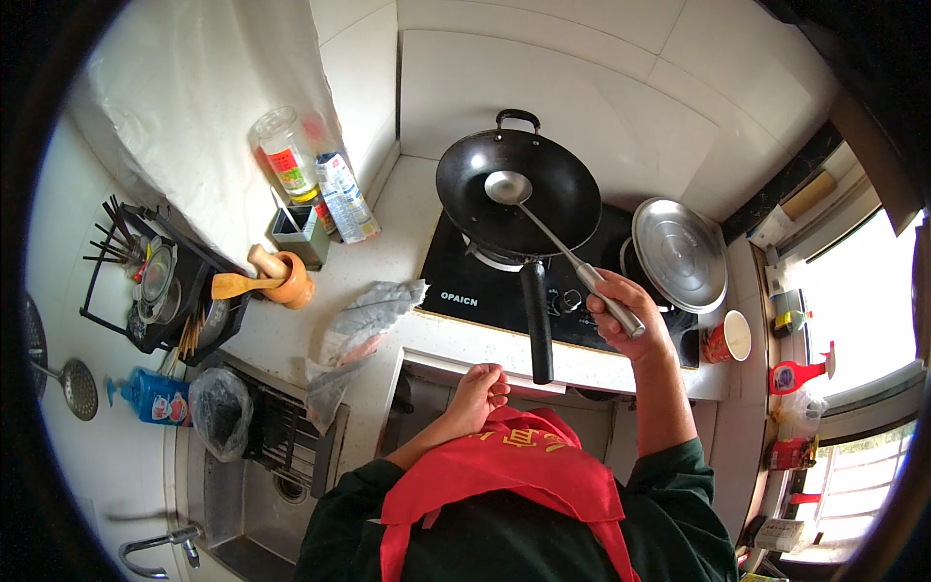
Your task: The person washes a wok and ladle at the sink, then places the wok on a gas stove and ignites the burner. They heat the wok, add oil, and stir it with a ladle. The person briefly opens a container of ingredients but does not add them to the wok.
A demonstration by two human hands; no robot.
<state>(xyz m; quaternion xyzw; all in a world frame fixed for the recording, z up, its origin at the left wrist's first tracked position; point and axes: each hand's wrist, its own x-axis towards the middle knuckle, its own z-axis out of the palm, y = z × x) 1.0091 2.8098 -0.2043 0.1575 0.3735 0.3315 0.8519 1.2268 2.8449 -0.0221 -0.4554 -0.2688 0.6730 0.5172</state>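
My right hand (627, 309) grips the metal handle of a steel ladle (509, 188). The ladle's round bowl sits over the inside of a black wok (465, 196), which stands on the left burner of a black gas stove (465, 280). The wok's long black handle (538, 320) points toward me, just left of my right hand. My left hand (478, 396) is curled in front of the red apron (494, 487), close to the counter's front edge, and nothing shows in its fingers.
A steel lid (680, 251) leans over the right burner, with a paper cup (727, 338) beside the stove. Left of it lie a crumpled plastic bag (364, 320), a wooden mortar (294, 284) and a jar (284, 156). The sink (254, 509) holds a dark rack (280, 436).
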